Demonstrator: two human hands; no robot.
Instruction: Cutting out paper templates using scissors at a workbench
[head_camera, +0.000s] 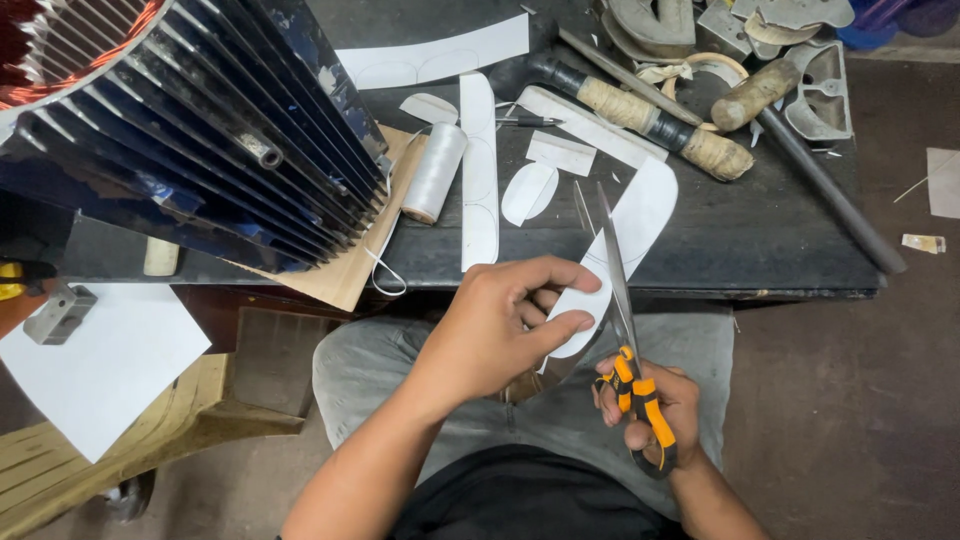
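At the table's left edge a dark finned metal motor housing (200, 130) stands, with a white thread spool (434, 172) just beside it. Near the front edge, a white rounded strip of paper (625, 235) is pinched by the closed left hand (505, 320). Orange-handled steel scissors (628, 330) are gripped by the right hand (655, 410); a clean cut calls for the strip kept taut. White paper offcuts (530, 190) and a wrapped hammer (640, 115) crowd behind.

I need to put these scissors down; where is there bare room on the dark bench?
Bare room: the dark bench at its right front, between the rounded white paper strip and the long grey metal rod. Crowded: the far edge, with tape-wrapped tool handles and metal parts.
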